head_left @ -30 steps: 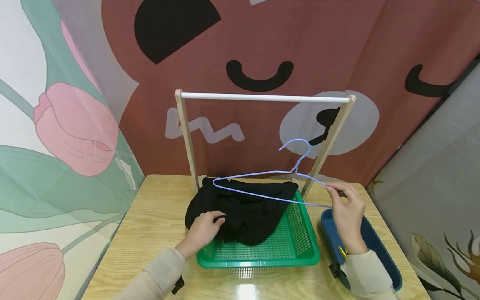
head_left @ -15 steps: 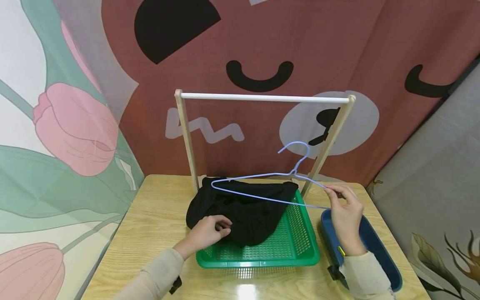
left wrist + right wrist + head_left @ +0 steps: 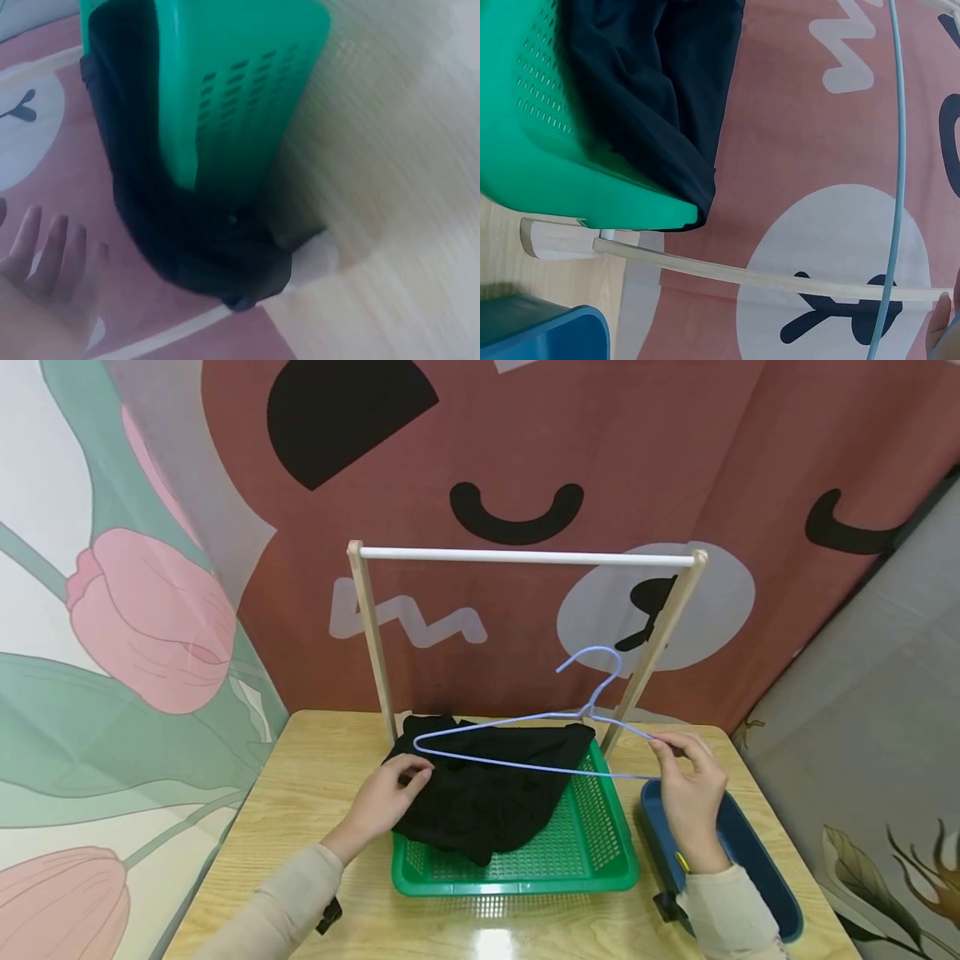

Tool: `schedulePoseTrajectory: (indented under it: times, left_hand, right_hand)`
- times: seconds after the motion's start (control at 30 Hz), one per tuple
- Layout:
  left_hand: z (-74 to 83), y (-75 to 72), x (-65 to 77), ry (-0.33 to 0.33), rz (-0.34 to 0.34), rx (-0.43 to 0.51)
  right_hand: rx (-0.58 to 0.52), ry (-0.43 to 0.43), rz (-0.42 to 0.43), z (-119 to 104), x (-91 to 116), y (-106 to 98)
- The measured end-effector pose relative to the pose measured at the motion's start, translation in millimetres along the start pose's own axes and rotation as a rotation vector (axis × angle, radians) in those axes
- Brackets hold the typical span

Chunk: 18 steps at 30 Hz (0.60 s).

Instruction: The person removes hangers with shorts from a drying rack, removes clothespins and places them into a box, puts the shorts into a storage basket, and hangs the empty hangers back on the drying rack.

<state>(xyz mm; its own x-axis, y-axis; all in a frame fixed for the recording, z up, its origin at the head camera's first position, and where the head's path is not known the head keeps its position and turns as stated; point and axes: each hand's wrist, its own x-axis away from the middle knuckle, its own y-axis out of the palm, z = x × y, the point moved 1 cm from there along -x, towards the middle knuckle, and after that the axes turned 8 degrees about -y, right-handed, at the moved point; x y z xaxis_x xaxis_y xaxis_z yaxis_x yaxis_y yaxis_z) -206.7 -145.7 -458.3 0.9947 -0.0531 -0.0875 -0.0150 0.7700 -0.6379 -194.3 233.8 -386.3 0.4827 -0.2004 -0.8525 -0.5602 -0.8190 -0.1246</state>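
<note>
My right hand (image 3: 693, 797) pinches one end of a light blue clothes hanger (image 3: 540, 768), raised above the basket with its hook upward. In the right wrist view, the hanger's bar (image 3: 899, 165) runs down near my fingertips (image 3: 939, 326) at the right edge. A black cloth garment (image 3: 487, 810) lies bunched in a green plastic basket (image 3: 555, 887) and drapes over its left side. My left hand (image 3: 386, 793) is beside the garment's left part, fingers loosely bent. In the left wrist view that hand (image 3: 52, 285) holds nothing, its fingers apart from the cloth.
A small rack with a white rod (image 3: 525, 557) and wooden posts stands behind the basket. A blue tray (image 3: 757, 868) with something yellow inside lies under my right forearm. All stand on a wooden table (image 3: 315, 793) before a printed curtain (image 3: 525, 452).
My left hand first moved right over the garment, then back left and upward off it. The hanger dipped slightly, its free end shifting left. My right hand stayed nearly in place.
</note>
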Motion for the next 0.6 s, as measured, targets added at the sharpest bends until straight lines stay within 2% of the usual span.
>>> schedulePoseTrajectory:
  times: [0.33,0.6]
  left_hand:
    - [-3.5,-30.6,-17.4,-0.003,0.104,-0.022]
    - [-5.8,-52.1,-33.9,-0.098,0.109,0.033]
  right_hand:
    - [-0.011,-0.025,-0.004,5.0,3.1,-0.2]
    - [-0.026,-0.051,-0.004,-3.3,2.5,1.3]
